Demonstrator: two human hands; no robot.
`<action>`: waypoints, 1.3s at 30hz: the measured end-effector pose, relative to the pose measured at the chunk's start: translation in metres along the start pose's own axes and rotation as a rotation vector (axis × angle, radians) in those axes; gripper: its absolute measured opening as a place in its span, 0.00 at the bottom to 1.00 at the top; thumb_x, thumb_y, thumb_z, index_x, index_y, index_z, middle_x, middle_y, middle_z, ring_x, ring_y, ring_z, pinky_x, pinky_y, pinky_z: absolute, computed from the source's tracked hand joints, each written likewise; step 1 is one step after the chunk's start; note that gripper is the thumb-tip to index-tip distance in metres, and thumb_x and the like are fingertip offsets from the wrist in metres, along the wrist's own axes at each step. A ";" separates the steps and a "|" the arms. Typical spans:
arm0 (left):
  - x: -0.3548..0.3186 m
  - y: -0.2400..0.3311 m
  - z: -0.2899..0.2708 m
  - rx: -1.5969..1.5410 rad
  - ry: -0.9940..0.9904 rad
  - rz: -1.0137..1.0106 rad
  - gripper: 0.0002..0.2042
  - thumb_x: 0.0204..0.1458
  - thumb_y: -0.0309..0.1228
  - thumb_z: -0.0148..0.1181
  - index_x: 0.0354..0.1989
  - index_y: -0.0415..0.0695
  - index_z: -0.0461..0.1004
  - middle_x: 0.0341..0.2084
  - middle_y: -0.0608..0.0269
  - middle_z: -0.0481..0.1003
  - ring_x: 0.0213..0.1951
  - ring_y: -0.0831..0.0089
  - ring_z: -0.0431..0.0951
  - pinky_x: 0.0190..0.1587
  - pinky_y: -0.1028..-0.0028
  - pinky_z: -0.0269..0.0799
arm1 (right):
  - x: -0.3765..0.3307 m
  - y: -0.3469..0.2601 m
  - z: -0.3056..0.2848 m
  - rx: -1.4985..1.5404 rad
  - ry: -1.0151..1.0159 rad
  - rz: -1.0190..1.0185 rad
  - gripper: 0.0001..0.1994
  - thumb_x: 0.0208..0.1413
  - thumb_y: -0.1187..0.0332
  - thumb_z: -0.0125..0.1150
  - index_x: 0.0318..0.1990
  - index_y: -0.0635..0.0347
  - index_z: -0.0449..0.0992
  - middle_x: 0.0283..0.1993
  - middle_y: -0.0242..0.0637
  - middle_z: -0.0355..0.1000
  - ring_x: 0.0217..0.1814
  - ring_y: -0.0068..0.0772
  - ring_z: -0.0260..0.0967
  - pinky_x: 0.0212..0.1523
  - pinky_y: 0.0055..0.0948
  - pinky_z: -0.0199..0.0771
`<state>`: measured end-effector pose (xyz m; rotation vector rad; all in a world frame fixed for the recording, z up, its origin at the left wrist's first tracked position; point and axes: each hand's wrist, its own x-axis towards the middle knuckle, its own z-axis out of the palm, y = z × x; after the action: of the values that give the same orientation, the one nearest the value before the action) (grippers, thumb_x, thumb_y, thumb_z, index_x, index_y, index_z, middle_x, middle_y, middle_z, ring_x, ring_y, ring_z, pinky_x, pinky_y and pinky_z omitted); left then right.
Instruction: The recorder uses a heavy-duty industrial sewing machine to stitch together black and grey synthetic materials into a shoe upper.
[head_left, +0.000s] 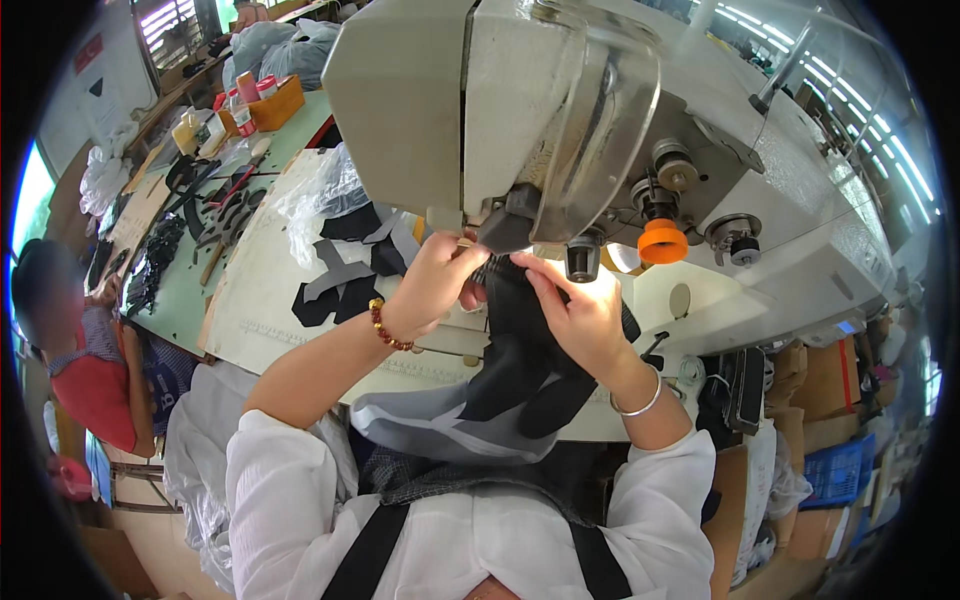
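The left hand (432,285) and right hand (582,318) both pinch the fabric (500,372) between thumb and fingers, under the machine (400,110). Black and grey, it drapes toward the person (450,535). Cut pieces (likewise black and grey) (335,277) lie on the table (245,305) near the left hand.

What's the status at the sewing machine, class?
Right hand pinching black-and-grey fabric. Left hand at its upper end, grip unclear. Loose cut pieces to left; no obstruction visible.
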<state>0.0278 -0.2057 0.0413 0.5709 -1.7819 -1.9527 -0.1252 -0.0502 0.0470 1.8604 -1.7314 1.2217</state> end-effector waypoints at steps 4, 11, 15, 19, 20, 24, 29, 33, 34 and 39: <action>0.012 -0.002 -0.003 0.162 0.005 -0.011 0.12 0.68 0.32 0.53 0.48 0.35 0.76 0.27 0.62 0.77 0.17 0.80 0.72 0.22 0.79 0.72 | 0.005 0.014 0.001 -0.086 0.029 -0.059 0.08 0.54 0.79 0.71 0.41 0.59 0.87 0.33 0.40 0.82 0.29 0.42 0.78 0.34 0.31 0.77; -0.011 -0.018 -0.066 0.291 0.095 0.224 0.08 0.67 0.28 0.58 0.50 0.40 0.73 0.27 0.66 0.77 0.29 0.80 0.79 0.33 0.76 0.78 | -0.011 0.026 0.006 0.011 -0.019 0.015 0.09 0.60 0.82 0.67 0.46 0.62 0.85 0.40 0.36 0.85 0.33 0.25 0.77 0.38 0.24 0.75; -0.036 -0.013 -0.159 0.920 0.401 0.308 0.08 0.59 0.28 0.63 0.44 0.40 0.82 0.32 0.58 0.84 0.30 0.66 0.83 0.38 0.67 0.78 | -0.013 0.030 0.009 0.127 -0.001 0.018 0.07 0.59 0.80 0.69 0.43 0.63 0.83 0.43 0.39 0.83 0.40 0.33 0.78 0.45 0.30 0.75; -0.062 -0.026 -0.211 1.304 0.285 0.091 0.11 0.56 0.31 0.65 0.45 0.43 0.85 0.41 0.54 0.84 0.41 0.56 0.83 0.48 0.63 0.78 | -0.014 0.032 0.010 0.117 0.047 0.025 0.04 0.55 0.79 0.73 0.37 0.61 0.86 0.32 0.38 0.80 0.32 0.39 0.77 0.39 0.34 0.75; -0.065 -0.034 -0.213 1.370 0.232 0.052 0.11 0.55 0.31 0.65 0.45 0.43 0.85 0.42 0.54 0.84 0.43 0.56 0.83 0.50 0.63 0.77 | -0.014 0.031 0.010 0.150 0.042 0.045 0.04 0.55 0.79 0.73 0.37 0.62 0.86 0.32 0.38 0.80 0.31 0.39 0.76 0.38 0.33 0.75; -0.056 -0.079 -0.192 1.530 0.236 0.247 0.26 0.51 0.28 0.67 0.62 0.43 0.75 0.47 0.58 0.77 0.54 0.56 0.76 0.55 0.60 0.75 | -0.009 0.026 0.006 0.205 -0.022 -0.041 0.11 0.64 0.83 0.62 0.51 0.66 0.81 0.53 0.39 0.84 0.41 0.21 0.77 0.47 0.22 0.77; -0.031 -0.091 -0.193 1.767 0.299 0.274 0.18 0.53 0.29 0.64 0.53 0.46 0.78 0.42 0.60 0.78 0.51 0.60 0.77 0.48 0.61 0.76 | 0.000 -0.008 -0.004 -0.303 -0.012 -0.123 0.14 0.61 0.77 0.65 0.53 0.54 0.84 0.34 0.45 0.76 0.29 0.40 0.69 0.34 0.34 0.70; -0.029 -0.059 -0.203 1.744 0.524 0.340 0.05 0.55 0.30 0.62 0.38 0.46 0.81 0.31 0.60 0.79 0.41 0.60 0.81 0.41 0.60 0.77 | -0.006 -0.046 -0.009 -0.186 0.059 -0.381 0.16 0.46 0.80 0.67 0.46 0.65 0.84 0.36 0.39 0.75 0.35 0.40 0.75 0.38 0.41 0.74; -0.033 -0.049 -0.202 1.761 0.592 0.350 0.04 0.56 0.31 0.61 0.34 0.45 0.81 0.28 0.61 0.79 0.38 0.60 0.82 0.39 0.60 0.77 | -0.010 -0.055 -0.004 -0.014 -0.021 -0.436 0.16 0.42 0.80 0.68 0.43 0.66 0.83 0.36 0.39 0.75 0.35 0.39 0.75 0.37 0.41 0.76; -0.064 -0.001 -0.168 1.726 0.834 0.469 0.06 0.54 0.31 0.64 0.28 0.44 0.77 0.24 0.59 0.78 0.31 0.57 0.81 0.33 0.59 0.75 | -0.026 -0.089 0.049 0.462 -0.445 -0.054 0.33 0.54 0.71 0.73 0.66 0.69 0.65 0.57 0.53 0.70 0.50 0.48 0.73 0.50 0.39 0.78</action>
<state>0.1756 -0.3062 0.0260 1.0243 -2.1737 0.5115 -0.0227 -0.0505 0.0263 2.5966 -1.6848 1.3489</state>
